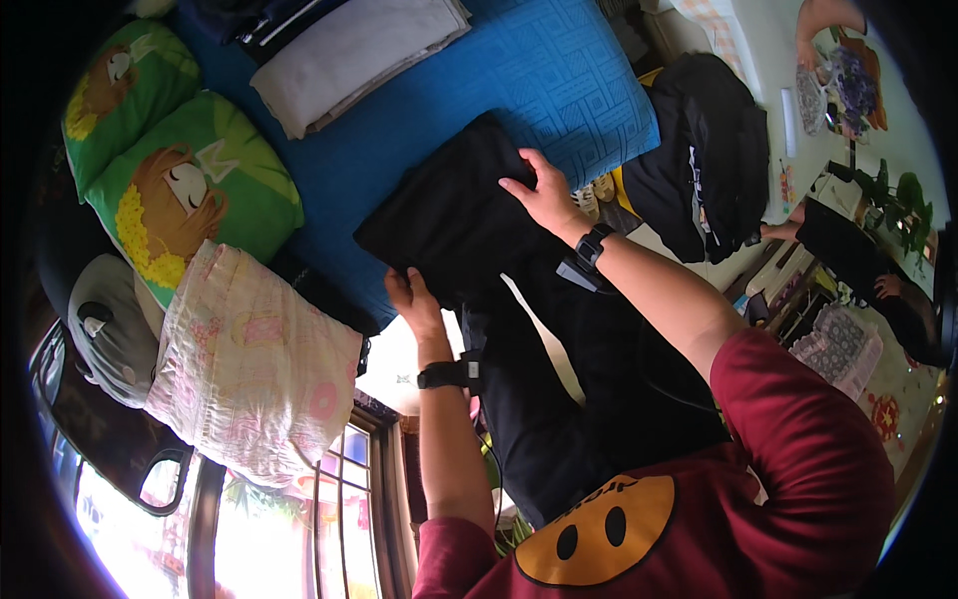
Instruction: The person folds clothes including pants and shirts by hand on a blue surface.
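A folded black garment (449,202) lies near the edge of a blue patterned mattress (479,90), just in front of my body. My left hand (415,299) grips its near-left edge, thumb on top and the other fingers mostly hidden beneath. At the right edge, my right hand (550,195) holds the cloth with thumb and index finger spread along it. Farther up the bed rests a folded light grey cloth (359,64), next to dark folded clothes (247,19).
Green printed pillows (187,187) and a pink patterned cloth (262,359) are at left, above a window (344,479). A black jacket (688,157) hangs off the right side. Another person's hand (782,230) is beside it; a bare arm (823,22) shows near purple flowers (853,90).
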`<action>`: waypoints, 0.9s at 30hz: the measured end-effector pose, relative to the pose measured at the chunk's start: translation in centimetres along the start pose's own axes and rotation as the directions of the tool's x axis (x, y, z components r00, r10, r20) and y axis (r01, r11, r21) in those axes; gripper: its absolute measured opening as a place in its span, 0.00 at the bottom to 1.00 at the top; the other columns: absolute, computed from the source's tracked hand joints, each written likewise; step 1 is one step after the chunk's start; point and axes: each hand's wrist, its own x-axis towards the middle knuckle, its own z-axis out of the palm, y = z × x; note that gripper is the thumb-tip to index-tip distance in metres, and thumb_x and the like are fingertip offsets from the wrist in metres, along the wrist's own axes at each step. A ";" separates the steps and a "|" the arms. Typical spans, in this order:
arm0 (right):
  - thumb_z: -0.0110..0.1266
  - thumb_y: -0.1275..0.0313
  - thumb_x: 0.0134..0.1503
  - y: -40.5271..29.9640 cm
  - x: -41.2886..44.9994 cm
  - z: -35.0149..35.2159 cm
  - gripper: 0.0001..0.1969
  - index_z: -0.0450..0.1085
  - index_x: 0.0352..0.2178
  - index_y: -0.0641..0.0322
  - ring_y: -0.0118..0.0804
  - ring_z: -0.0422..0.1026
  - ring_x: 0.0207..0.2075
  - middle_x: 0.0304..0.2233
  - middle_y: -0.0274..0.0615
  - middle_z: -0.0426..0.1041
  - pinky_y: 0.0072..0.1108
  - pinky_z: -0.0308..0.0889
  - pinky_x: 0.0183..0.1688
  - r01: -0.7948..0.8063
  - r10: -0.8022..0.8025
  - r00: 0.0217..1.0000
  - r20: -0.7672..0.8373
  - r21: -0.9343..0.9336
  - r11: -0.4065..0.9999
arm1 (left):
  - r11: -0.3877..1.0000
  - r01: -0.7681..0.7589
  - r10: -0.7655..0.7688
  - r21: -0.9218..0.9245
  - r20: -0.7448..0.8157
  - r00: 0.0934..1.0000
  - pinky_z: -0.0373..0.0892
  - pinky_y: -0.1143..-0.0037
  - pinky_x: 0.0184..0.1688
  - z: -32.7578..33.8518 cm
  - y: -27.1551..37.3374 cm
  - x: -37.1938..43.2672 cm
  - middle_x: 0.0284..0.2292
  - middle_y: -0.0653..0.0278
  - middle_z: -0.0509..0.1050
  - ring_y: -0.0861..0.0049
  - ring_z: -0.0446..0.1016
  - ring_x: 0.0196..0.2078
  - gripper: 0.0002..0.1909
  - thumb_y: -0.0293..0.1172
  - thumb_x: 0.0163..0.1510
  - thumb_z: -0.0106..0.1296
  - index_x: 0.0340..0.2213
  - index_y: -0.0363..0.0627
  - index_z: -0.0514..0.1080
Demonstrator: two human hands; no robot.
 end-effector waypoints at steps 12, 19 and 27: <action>0.68 0.68 0.53 -1.4 -4.8 0.3 0.24 0.67 0.47 0.65 0.49 0.70 0.43 0.39 0.49 0.71 0.36 0.66 0.48 -0.071 -0.053 0.866 -0.498 -0.227 0.971 | 0.404 -0.598 0.650 0.693 0.242 0.720 0.64 0.60 0.59 3.1 11.8 2.1 0.51 0.50 0.72 0.53 0.70 0.54 0.26 0.33 0.49 0.66 0.49 0.37 0.72; 0.74 0.47 0.46 -1.8 -14.2 5.7 0.57 0.44 0.65 0.58 0.40 0.57 0.58 0.58 0.44 0.57 0.50 0.51 0.64 -0.705 0.863 0.332 0.381 0.708 -0.041 | 0.241 -0.612 0.088 0.753 0.611 0.787 0.70 0.63 0.56 5.5 13.5 10.4 0.51 0.48 0.74 0.53 0.72 0.55 0.40 0.43 0.42 0.72 0.53 0.39 0.70; 0.74 0.61 0.50 -0.7 -13.0 6.2 0.42 0.59 0.61 0.60 0.38 0.62 0.62 0.61 0.43 0.65 0.36 0.55 0.65 -0.557 0.637 0.524 0.565 0.794 -0.246 | 0.483 -0.510 -0.341 0.711 0.690 0.639 0.72 0.67 0.55 6.9 14.6 12.8 0.48 0.42 0.77 0.53 0.77 0.51 0.42 0.43 0.43 0.70 0.56 0.33 0.67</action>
